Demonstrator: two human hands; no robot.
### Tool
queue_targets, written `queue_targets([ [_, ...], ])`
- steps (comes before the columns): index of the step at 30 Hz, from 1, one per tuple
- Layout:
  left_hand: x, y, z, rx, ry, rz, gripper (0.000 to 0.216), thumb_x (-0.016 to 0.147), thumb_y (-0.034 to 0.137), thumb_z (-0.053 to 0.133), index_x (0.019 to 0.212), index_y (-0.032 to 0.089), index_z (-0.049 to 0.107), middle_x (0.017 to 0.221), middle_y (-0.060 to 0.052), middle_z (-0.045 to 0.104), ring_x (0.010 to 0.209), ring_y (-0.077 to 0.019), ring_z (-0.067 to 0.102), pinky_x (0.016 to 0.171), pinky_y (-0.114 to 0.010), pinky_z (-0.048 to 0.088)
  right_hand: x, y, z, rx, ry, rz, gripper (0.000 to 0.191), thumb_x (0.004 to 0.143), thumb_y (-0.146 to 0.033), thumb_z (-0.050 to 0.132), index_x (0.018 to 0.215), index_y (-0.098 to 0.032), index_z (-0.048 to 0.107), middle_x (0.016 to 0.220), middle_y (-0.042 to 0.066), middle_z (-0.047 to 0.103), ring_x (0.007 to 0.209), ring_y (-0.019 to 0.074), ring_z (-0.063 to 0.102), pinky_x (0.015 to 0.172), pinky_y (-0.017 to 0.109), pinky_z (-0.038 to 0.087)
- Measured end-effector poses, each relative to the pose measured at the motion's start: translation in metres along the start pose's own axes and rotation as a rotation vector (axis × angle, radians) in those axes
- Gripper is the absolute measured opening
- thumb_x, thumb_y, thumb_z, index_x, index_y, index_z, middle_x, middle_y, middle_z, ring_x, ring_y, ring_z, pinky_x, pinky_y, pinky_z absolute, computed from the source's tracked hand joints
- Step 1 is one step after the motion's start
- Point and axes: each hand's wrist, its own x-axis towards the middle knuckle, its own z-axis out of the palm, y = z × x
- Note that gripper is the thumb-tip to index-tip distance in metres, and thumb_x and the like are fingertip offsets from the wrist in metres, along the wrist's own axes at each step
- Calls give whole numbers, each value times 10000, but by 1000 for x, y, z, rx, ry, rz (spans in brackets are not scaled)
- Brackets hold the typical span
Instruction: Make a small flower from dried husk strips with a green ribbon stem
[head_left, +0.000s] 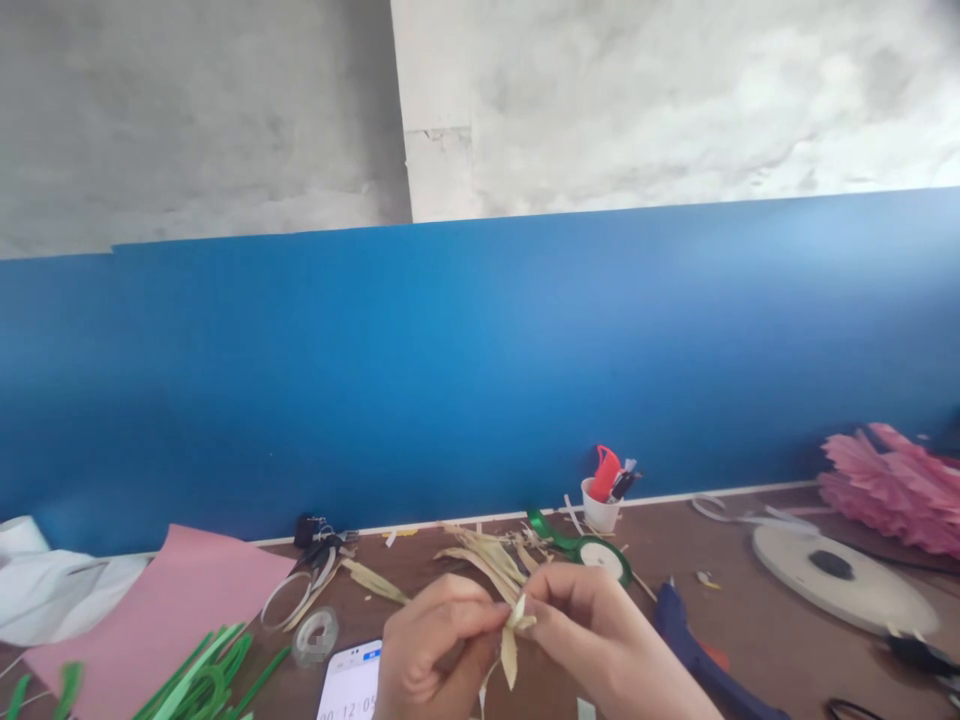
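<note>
Between my two hands is a small piece of pale dried husk [510, 655], with strips sticking up and hanging down. My left hand [442, 640] pinches it from the left with thumb and forefinger. From the right, my right hand [589, 635] pinches the same piece, the fingertips of both hands almost meeting. Just behind them lies a loose pile of dried husk strips [484, 555]. A spool of green ribbon [604, 560] lies behind my right hand. To the left of my left hand is a phone [350, 685] showing a timer.
Green pipe cleaners [199, 680], pink paper [176, 600] and a clear tape roll [315, 636] lie left. A blue glue gun [701, 665] is at right, near a pale oval board [844, 580] and pink pleated paper [892, 480]. A white cup [601, 512] holds pens against the blue partition [450, 370].
</note>
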Motion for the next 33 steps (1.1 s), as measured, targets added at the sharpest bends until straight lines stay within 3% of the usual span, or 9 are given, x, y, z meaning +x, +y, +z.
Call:
queue_targets([
  [8,-1,1,3,67,31,-2,243,778,0,589,898,196,665,752,-27,661,642,-125,640,576,-187,506,3,0,1,62,-69,32,199,743,-301,562,603,-168,516,553,-49,430,548,94,335,523,240,245],
  [14,-2,8,12,25,194,-183,134,772,76,632,746,205,660,671,5,619,585,-119,582,544,-188,455,1,-2,5,116,-86,8,259,731,-356,592,570,-181,488,548,-46,438,565,110,377,555,241,290],
  [18,-1,11,15,-60,227,-273,79,773,151,657,709,192,678,659,-10,617,584,-138,576,533,-204,451,1,-4,6,157,-69,8,218,705,-325,617,583,-181,508,558,-51,449,557,101,367,551,242,279],
  [28,-4,8,18,-158,280,-227,111,787,111,649,745,201,698,681,-26,632,581,-138,596,508,-201,454,7,-1,4,275,-175,32,251,684,-331,625,523,-181,506,505,-44,470,526,95,403,553,230,321],
  [33,-6,8,20,-173,309,-160,176,771,85,664,830,238,727,729,-18,653,579,-129,615,491,-190,444,8,-1,1,336,-234,141,207,644,-324,649,557,-170,541,480,-40,505,486,82,409,509,212,302],
])
